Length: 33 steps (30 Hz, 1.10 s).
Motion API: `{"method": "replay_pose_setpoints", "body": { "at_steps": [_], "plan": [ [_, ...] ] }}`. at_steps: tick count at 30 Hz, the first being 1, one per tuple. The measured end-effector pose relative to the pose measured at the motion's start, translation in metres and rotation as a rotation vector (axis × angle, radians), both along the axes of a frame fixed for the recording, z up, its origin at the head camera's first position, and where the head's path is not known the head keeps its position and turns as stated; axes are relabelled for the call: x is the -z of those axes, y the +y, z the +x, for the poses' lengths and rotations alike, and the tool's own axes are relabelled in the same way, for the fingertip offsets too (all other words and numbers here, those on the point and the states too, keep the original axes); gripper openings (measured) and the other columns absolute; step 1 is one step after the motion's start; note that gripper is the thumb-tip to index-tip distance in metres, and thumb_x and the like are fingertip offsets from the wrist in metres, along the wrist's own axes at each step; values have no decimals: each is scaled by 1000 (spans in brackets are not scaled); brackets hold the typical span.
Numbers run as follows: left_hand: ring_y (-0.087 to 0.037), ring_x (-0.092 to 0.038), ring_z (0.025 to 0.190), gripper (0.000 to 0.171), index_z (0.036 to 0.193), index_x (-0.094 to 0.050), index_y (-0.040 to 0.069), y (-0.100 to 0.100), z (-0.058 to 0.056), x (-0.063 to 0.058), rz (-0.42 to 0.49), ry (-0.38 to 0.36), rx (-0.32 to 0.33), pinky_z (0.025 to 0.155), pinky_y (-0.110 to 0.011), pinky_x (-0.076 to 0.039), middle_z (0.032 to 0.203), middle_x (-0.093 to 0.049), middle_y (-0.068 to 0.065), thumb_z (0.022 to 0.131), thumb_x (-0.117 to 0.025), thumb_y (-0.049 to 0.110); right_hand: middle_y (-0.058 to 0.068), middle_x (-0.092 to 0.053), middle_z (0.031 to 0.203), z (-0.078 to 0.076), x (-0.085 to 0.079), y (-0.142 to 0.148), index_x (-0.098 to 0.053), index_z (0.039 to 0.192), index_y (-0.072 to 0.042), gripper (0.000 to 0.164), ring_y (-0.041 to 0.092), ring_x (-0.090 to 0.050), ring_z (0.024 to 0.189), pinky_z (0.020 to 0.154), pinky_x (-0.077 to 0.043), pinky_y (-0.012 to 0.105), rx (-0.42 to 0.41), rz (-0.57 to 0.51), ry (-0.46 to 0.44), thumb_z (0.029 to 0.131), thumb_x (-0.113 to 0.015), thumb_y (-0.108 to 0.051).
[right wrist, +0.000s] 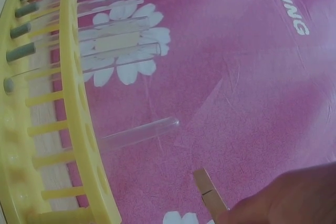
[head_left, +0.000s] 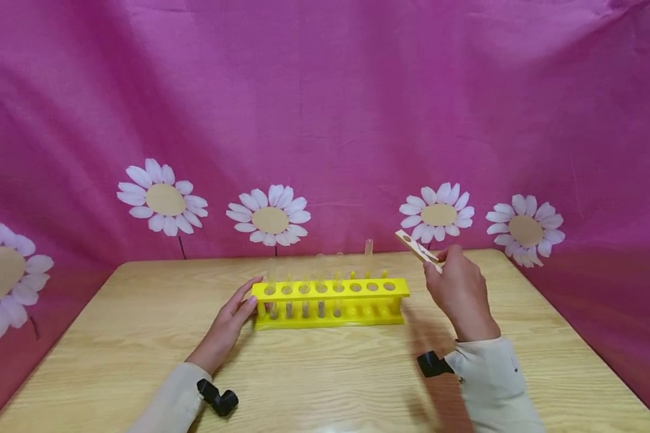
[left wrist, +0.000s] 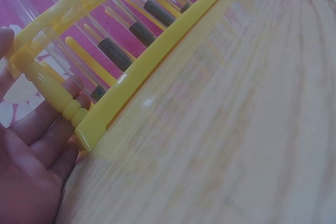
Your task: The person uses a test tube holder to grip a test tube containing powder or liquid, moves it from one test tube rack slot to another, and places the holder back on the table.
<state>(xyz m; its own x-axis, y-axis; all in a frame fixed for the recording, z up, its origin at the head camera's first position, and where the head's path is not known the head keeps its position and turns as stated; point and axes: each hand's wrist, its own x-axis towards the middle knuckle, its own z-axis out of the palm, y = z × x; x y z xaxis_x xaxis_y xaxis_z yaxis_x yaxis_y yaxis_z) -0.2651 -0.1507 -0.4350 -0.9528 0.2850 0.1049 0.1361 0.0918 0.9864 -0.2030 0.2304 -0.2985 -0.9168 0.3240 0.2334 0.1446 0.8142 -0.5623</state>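
Note:
A yellow test tube rack stands on the table. My left hand grips its left end, with the fingers around the end post in the left wrist view. Several clear test tubes stand in the rack's left holes, with dark grey material at their bottoms. One more test tube, rounded end up, rises behind the rack's right part. My right hand pinches a wooden test tube holder to the right of the rack, above the table; its tip points up and left.
The wooden table reaches back to a pink curtain printed with white daisies. Upright yellow pegs line the back of the rack. Black wrist cameras sit at both sleeves.

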Motion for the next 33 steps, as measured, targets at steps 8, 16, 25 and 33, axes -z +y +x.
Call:
{"method": "replay_pose_setpoints", "body": {
  "at_steps": [8, 16, 25, 33],
  "plan": [
    [-25, -36, 134, 50, 148, -36, 32, -2, 0, 2, 10, 1, -2, 113, -47, -28, 154, -30, -5, 101, -46, 43, 20, -60, 85, -2, 2, 1, -56, 103, 3, 25, 31, -50, 70, 58, -42, 38, -20, 61, 32, 91, -63, -17],
    [-24, -33, 136, 51, 149, -35, 28, -1, -1, 3, 17, 14, 0, 113, -47, -28, 155, -27, -5, 102, -45, 41, 18, -62, 83, -3, 4, 2, -62, 101, 0, 21, 34, -53, 74, 65, -40, 45, -23, 100, 58, 90, -64, -17],
    [-24, -36, 134, 49, 149, -36, 29, 0, 0, 3, 28, 6, -3, 112, -47, -29, 154, -30, -6, 102, -46, 40, 12, -63, 78, -2, 4, 3, -60, 108, -4, 24, 30, -53, 70, 67, -38, 44, -27, 83, -16, 92, -65, -21],
    [-24, -31, 138, 50, 149, -35, 28, 0, 1, 0, 14, 1, -2, 114, -46, -26, 156, -26, -4, 102, -45, 40, 10, -61, 74, -4, 6, 3, -60, 104, -3, 22, 27, -50, 67, 61, -39, 38, -34, 76, -100, 91, -65, -21]
  ]
}}
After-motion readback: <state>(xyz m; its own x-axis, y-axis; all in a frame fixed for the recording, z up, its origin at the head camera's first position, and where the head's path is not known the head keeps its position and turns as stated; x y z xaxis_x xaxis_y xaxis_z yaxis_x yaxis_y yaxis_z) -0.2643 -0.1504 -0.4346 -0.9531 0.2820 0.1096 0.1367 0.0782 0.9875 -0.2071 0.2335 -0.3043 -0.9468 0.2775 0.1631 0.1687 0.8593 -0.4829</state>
